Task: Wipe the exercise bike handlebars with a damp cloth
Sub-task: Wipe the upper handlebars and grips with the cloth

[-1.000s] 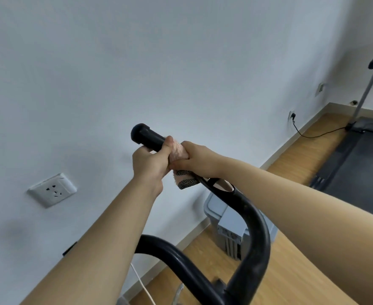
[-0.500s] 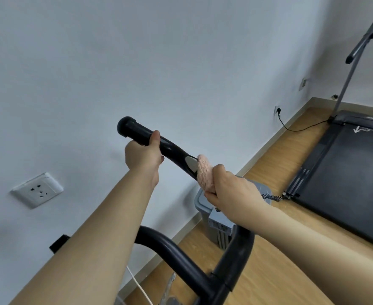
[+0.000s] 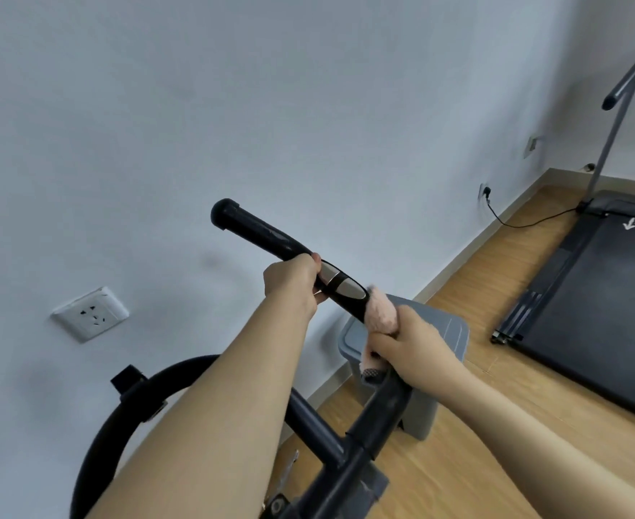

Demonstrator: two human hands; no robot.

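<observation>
**Both hands on the black handlebar, cloth wrapped low on the bar**

On the handlebar (image 3: 271, 237), the right hand (image 3: 413, 346) has its grip pressed together around the pink cloth (image 3: 381, 312), which wraps the bar just below the silver sensor plate (image 3: 342, 284); a darker mesh corner of the cloth hangs under the fist. The left hand (image 3: 293, 282) has its grip closed directly on the bar just above that plate, the two hands apart with the plate between them. The bar's capped end sticks up toward the wall beyond the left hand. Below, the bar joins a crossbar (image 3: 316, 428), and the other handlebar (image 3: 121, 417) curves off at lower left. Behind the right hand stands a grey bin (image 3: 454, 331) on the wooden floor (image 3: 477, 462), against the wall. A wall socket (image 3: 90, 313) sits to the left. A treadmill (image 3: 608, 305) lies at right, its cord (image 3: 525, 222) plugged into the wall.
</observation>
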